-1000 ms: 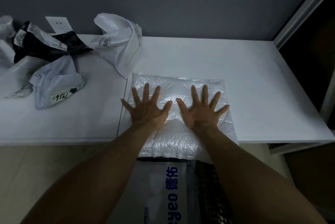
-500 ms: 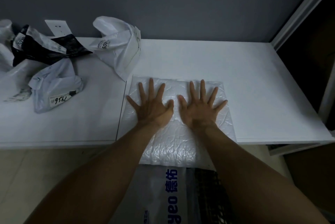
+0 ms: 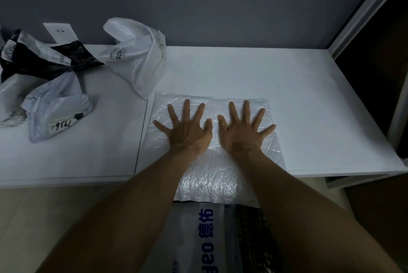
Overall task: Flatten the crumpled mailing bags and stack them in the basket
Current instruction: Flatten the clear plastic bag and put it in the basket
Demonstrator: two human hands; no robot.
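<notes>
Pressing flat: both palms lie on a silvery bubble mailer (image 3: 212, 182), left hand (image 3: 187, 133) and right hand (image 3: 241, 135) side by side, thumbs nearly meeting. All fingers are straight and fanned wide; neither hand grips or pinches anything. The spread looks deliberate, since wide fingers cover more of the surface and push air and creases outward. The mailer sits on the white table (image 3: 298, 87), its left edge just beside the seam between the two tabletops and its near end hanging past the front edge toward the person. That overhang probably makes it easier to slide off and drop downward. Its skin shows fine wrinkles but the outline is square and low, so I judge the flattening close to done. Below the overhang lies a printed bag (image 3: 196, 239) with blue lettering, already flat, next to a dark woven patch that I take for the basket (image 3: 249, 241); its rim cannot be made out. Far left on the table, well apart from the hands, three bags wait crumpled: a white bag (image 3: 139, 60) standing puffed up against the wall, a black bag (image 3: 46, 62), and a grey bag (image 3: 55, 104) with a handwritten label. The next move likely calls for pinching the mailer's edge and lowering it flat onto the printed bag.
</notes>
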